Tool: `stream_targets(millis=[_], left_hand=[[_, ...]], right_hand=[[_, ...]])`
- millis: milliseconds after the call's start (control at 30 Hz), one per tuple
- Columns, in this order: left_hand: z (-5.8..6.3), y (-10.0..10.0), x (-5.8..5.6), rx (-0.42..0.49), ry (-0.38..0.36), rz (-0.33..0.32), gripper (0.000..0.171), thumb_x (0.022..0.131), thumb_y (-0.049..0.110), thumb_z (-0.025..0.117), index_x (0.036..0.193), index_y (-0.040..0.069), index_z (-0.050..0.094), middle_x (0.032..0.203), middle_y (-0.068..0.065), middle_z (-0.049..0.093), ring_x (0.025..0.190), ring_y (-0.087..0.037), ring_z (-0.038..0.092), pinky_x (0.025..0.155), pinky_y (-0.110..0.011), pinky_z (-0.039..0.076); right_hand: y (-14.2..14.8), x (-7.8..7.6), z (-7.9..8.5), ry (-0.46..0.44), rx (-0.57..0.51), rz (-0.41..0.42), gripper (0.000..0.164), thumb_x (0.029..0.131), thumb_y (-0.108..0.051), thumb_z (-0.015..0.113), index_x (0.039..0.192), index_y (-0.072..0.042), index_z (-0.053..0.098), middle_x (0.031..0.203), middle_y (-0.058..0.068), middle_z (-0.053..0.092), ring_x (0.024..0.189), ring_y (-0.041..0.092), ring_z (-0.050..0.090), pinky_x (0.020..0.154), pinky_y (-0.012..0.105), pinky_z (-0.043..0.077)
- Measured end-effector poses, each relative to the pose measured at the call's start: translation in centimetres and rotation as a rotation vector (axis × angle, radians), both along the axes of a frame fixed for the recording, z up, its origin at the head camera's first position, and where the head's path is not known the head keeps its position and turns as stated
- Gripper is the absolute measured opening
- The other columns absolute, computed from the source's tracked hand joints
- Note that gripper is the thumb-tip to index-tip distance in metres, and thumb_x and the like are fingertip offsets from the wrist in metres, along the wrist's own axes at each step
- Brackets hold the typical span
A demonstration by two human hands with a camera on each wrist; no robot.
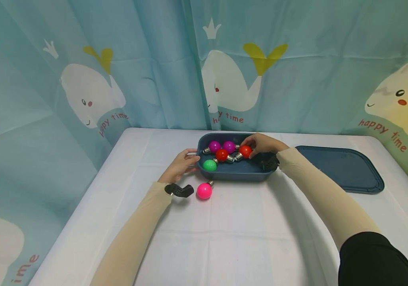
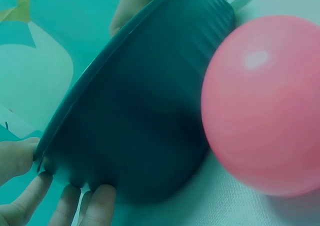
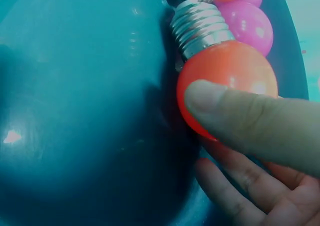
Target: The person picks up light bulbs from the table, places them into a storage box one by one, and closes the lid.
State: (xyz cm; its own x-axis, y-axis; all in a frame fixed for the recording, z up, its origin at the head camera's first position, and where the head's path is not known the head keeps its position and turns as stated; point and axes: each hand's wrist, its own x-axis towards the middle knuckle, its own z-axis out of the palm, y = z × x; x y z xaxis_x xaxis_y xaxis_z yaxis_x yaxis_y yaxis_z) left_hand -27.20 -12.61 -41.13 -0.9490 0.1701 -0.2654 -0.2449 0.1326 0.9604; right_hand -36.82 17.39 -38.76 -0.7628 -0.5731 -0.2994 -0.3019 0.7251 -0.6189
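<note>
Inside a dark blue box (image 1: 239,176), my right hand (image 1: 264,143) pinches a red light bulb (image 1: 245,151) between thumb and fingers. The right wrist view shows the thumb across that bulb's round part, its silver screw base pointing away. At the box's left end my left hand (image 1: 180,165) grips the rim, thumb at the edge and fingertips (image 2: 102,201) against the outer wall. Two purple bulbs (image 1: 214,147), another red bulb (image 1: 222,155) and a green bulb (image 1: 209,165) lie in the box's left half. A pink bulb (image 1: 204,191) rests on the table just before the box.
A dark blue lid (image 1: 347,169) lies flat on the table right of the box, partly behind the right forearm. The white-covered table (image 1: 247,238) ends at a blue curtain (image 1: 168,79) printed with whales. Each wrist wears a black strapped device.
</note>
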Motion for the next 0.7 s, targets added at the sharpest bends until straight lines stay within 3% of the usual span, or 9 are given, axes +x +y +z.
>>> stream_targets(millis=[200,700], left_hand=[[0.1,0.03,0.03,-0.003,-0.005,-0.001,0.048,0.097,0.012,0.051,0.141,0.004,0.034,0.14,-0.021,0.043,0.116,-0.025,0.051,0.104,-0.045,0.045],[0.22,0.07,0.12,0.001,-0.006,-0.001,0.048,0.097,0.012,0.051,0.141,0.003,0.035,0.139,-0.022,0.044,0.114,-0.023,0.052,0.103,-0.044,0.046]], right_hand=[[0.11,0.0,0.14,-0.023,-0.005,0.004,0.048,0.079,0.008,0.065,0.126,0.002,0.055,0.125,0.024,0.057,0.117,0.038,0.052,0.102,0.049,0.045],[-0.04,-0.25,-0.16,-0.017,0.006,-0.013,0.047,0.08,0.002,0.069,0.125,0.002,0.056,0.123,0.022,0.059,0.113,0.034,0.056,0.1,0.046,0.047]])
